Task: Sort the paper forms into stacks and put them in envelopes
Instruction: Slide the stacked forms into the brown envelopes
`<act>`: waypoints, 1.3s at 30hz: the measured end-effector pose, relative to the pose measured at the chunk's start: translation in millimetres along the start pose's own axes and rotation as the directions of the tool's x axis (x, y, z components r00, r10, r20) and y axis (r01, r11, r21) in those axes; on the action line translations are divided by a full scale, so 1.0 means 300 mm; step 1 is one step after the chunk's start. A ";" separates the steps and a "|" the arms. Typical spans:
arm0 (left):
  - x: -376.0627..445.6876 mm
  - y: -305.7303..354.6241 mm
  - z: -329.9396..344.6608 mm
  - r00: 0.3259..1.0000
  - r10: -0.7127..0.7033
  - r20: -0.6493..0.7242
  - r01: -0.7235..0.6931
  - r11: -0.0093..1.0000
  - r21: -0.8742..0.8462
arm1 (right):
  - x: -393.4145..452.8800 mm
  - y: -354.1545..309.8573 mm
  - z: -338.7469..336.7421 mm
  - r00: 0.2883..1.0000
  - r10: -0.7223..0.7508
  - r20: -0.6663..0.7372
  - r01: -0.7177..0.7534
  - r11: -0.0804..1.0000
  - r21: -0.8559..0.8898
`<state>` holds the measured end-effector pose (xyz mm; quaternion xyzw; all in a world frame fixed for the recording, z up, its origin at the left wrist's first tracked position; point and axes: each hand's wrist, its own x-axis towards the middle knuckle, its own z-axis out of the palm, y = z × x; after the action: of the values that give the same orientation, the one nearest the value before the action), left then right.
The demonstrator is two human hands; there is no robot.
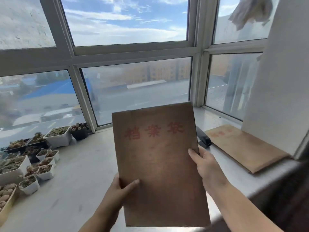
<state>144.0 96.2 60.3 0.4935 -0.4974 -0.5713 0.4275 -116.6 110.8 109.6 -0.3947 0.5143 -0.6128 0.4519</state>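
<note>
A brown kraft envelope (158,161) with red characters near its top is held upright above the window sill, its face toward me. My left hand (120,190) grips its lower left edge, thumb lying across the front. My right hand (204,164) grips its right edge at mid height, thumb on the front and fingers hidden behind. A second brown envelope (245,148) lies flat on the sill at the right. No loose paper forms are visible.
A black stapler (203,139) lies on the white sill (80,173) just behind the held envelope. Several white and black pots of small succulents (33,158) crowd the left side. Window panes rise behind, and a white wall (280,81) stands at the right.
</note>
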 end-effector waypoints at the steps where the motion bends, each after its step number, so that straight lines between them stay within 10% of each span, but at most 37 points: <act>1: 0.031 -0.012 0.029 1.000 -0.025 -0.013 0.024 0.999 -0.043 | 0.028 0.008 -0.033 0.999 0.043 0.007 -0.043 0.998 0.041; 10: 0.335 -0.114 0.355 0.966 -0.142 -0.217 0.104 0.978 -0.179 | 0.221 0.252 -0.411 0.948 0.317 0.033 -0.302 0.927 -0.224; 20: 0.612 0.179 0.864 0.978 -0.203 -0.040 0.182 0.938 -0.294 | 0.592 -0.088 -0.759 0.925 0.208 -0.318 -0.348 0.801 -0.487; 30: 0.786 0.026 1.439 0.856 -0.514 0.057 0.516 0.856 -0.036 | 0.890 -0.155 -1.272 0.953 0.113 -0.280 -0.302 0.320 -0.898; 34: 0.779 -0.097 1.506 0.741 -0.669 -0.064 0.634 0.664 0.397 | 0.894 0.004 -1.292 0.939 0.330 -0.096 -0.087 -0.041 -0.995; 39: 0.766 -0.116 1.506 0.760 -0.633 -0.145 0.624 0.650 0.434 | 0.841 0.115 -1.315 0.856 0.516 -0.029 0.047 -0.135 -0.990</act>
<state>-336.8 -57.7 2.1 0.7151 -0.4195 -0.5548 0.0696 -556.3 -25.6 17.5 -0.6005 0.7570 0.1503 0.2094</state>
